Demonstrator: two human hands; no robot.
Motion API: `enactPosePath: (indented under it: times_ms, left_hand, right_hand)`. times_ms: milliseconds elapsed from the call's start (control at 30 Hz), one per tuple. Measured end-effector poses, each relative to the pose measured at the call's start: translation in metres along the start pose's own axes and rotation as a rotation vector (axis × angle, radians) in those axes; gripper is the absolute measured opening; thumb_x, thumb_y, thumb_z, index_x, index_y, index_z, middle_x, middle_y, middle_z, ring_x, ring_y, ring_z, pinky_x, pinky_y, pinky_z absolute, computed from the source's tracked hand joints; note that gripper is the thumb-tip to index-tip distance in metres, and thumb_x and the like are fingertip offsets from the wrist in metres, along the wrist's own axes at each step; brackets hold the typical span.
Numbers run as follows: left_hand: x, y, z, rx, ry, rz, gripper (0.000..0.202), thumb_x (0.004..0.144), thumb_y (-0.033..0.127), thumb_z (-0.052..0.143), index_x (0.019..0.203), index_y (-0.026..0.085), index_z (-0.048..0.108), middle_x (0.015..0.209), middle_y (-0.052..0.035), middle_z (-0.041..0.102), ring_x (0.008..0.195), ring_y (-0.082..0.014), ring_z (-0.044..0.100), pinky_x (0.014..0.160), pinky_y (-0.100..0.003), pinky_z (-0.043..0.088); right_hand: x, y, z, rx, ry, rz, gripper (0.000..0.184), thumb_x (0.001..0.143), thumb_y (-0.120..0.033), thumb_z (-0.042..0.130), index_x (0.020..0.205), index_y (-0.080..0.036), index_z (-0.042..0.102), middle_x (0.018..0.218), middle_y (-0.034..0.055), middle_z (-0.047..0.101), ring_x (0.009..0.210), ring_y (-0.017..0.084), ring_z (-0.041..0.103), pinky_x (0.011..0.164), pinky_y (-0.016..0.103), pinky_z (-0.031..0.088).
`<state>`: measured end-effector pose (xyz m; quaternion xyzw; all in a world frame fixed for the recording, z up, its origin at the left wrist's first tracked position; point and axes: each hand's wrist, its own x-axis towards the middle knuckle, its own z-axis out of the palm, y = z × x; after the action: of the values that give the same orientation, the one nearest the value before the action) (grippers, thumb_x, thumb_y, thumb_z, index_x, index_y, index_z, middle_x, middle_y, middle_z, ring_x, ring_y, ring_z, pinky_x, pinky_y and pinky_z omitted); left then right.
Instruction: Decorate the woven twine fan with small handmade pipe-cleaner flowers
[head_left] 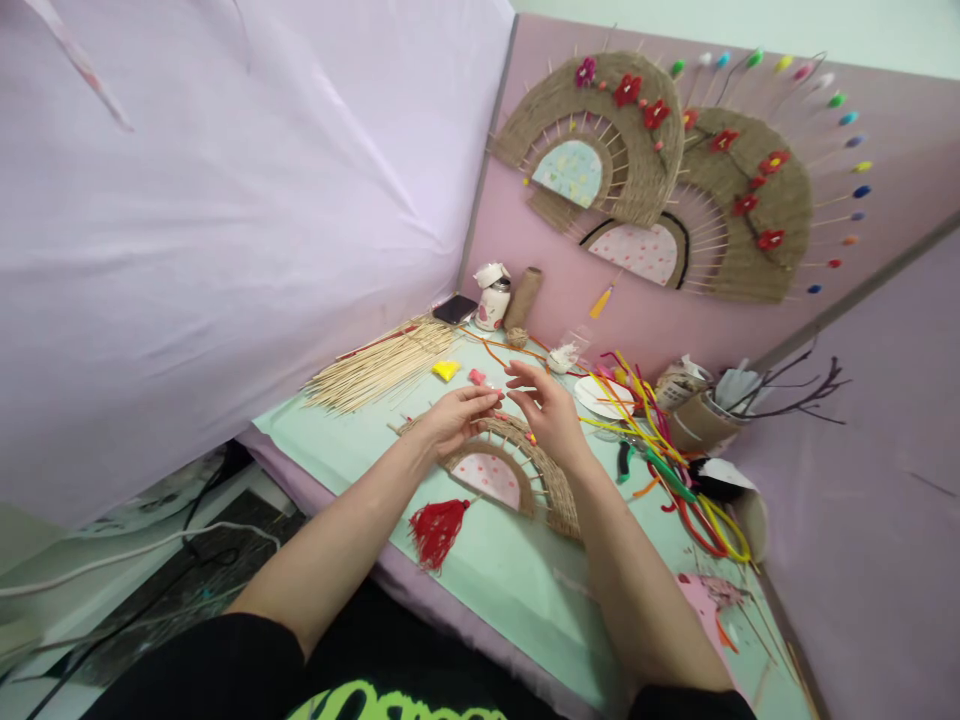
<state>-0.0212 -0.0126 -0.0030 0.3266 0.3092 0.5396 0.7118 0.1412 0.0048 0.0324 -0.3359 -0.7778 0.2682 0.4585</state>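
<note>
My left hand (466, 418) is closed in a pinch, with a small pink piece (499, 394) at its fingertips; the exact kind is too small to tell. Facing it, my right hand (549, 405) has curved fingers held apart, and nothing shows in them. Both hands hover over a half-round fan (559, 500) of twine and thin sticks, partly hidden by my hands and right forearm. Its inner half-disc (487, 480) is white with pink dots. A red tassel (437, 533) hangs off toward the table's front edge. Just behind my left hand lie a pink packet (477, 377) and a yellow packet (445, 370).
A bundle of thin sticks (382, 362) lies at back left near a phone (454, 309), a jar (493, 303) and a twine roll (523, 298). Pipe cleaners (637, 400), green-handled pliers (670, 473) and a cardboard tube (697, 420) crowd the right. Decorated fans (637, 130) hang behind.
</note>
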Motion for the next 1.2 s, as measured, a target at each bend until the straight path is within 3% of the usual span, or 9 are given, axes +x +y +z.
enactPosePath:
  times_ms: [100,300,533,700,833,933,1100,1200]
  left_hand:
    - [-0.001,-0.002,-0.003,0.014,0.024,0.01,0.036,0.056,0.029,0.088,0.08,0.013,0.067,0.074,0.0005,0.062,0.067,-0.0066,0.058,0.057,-0.018,0.041]
    - [-0.002,-0.004,-0.005,0.087,0.021,0.037,0.035,0.056,0.032,0.088,0.079,0.014,0.069,0.072,0.0008,0.062,0.068,-0.0076,0.058,0.06,-0.019,0.041]
    - [-0.002,-0.001,-0.006,0.066,0.012,0.021,0.042,0.062,0.047,0.082,0.081,0.012,0.069,0.079,-0.0056,0.067,0.072,-0.0109,0.061,0.063,-0.022,0.043]
    - [-0.003,-0.003,-0.004,0.111,0.038,0.009,0.038,0.059,0.041,0.085,0.079,0.013,0.069,0.074,-0.0027,0.066,0.066,-0.0084,0.059,0.06,-0.02,0.042]
    - [-0.003,-0.007,-0.005,0.111,0.075,0.004,0.036,0.058,0.038,0.085,0.079,0.014,0.068,0.073,-0.0019,0.066,0.065,-0.0091,0.06,0.06,-0.021,0.043]
    - [-0.003,-0.008,-0.006,0.118,0.101,-0.002,0.033,0.06,0.034,0.085,0.079,0.013,0.067,0.073,-0.0025,0.067,0.064,-0.0094,0.061,0.057,-0.02,0.042]
    - [0.0,-0.005,-0.011,0.027,0.125,0.019,0.021,0.068,0.025,0.079,0.079,0.012,0.068,0.076,-0.0039,0.069,0.063,-0.0077,0.061,0.057,-0.019,0.045]
    - [0.002,-0.001,-0.014,-0.041,0.152,-0.005,0.014,0.072,0.02,0.075,0.081,0.012,0.068,0.078,-0.0045,0.07,0.062,-0.0068,0.062,0.057,-0.017,0.047]
  right_hand:
    - [0.002,0.001,-0.003,-0.094,-0.049,-0.04,0.018,0.086,-0.03,0.059,0.097,-0.025,0.072,0.1,0.0064,0.07,0.093,0.02,0.064,0.086,0.036,0.049]
    - [0.002,-0.001,-0.004,-0.135,-0.123,-0.065,0.013,0.085,-0.033,0.062,0.086,-0.024,0.072,0.088,0.0062,0.07,0.085,0.021,0.062,0.082,0.035,0.047]
    - [0.0,0.001,-0.003,-0.328,-0.132,-0.131,0.017,0.089,-0.034,0.056,0.086,-0.024,0.069,0.084,0.0062,0.068,0.081,0.02,0.059,0.075,0.034,0.047]
    - [-0.002,0.002,0.002,-0.489,-0.127,-0.269,0.017,0.091,-0.026,0.052,0.086,-0.022,0.068,0.086,0.0075,0.067,0.086,0.021,0.058,0.079,0.035,0.046]
    - [-0.005,0.0,0.01,-0.615,-0.092,-0.285,0.015,0.086,-0.019,0.053,0.077,-0.022,0.065,0.079,0.007,0.064,0.083,0.022,0.056,0.077,0.034,0.045]
    - [-0.006,0.001,0.014,-0.585,-0.016,-0.208,0.013,0.082,-0.02,0.055,0.071,-0.022,0.062,0.075,0.0052,0.064,0.078,0.021,0.056,0.075,0.033,0.045]
    - [0.003,0.011,0.002,-0.285,0.175,0.154,0.011,0.075,-0.027,0.055,0.073,-0.021,0.064,0.071,0.0017,0.066,0.067,0.017,0.056,0.067,0.03,0.045]
    - [0.017,0.029,-0.008,-0.304,0.109,0.273,0.015,0.072,-0.03,0.056,0.07,-0.02,0.067,0.07,0.0022,0.067,0.066,0.017,0.057,0.067,0.03,0.044]
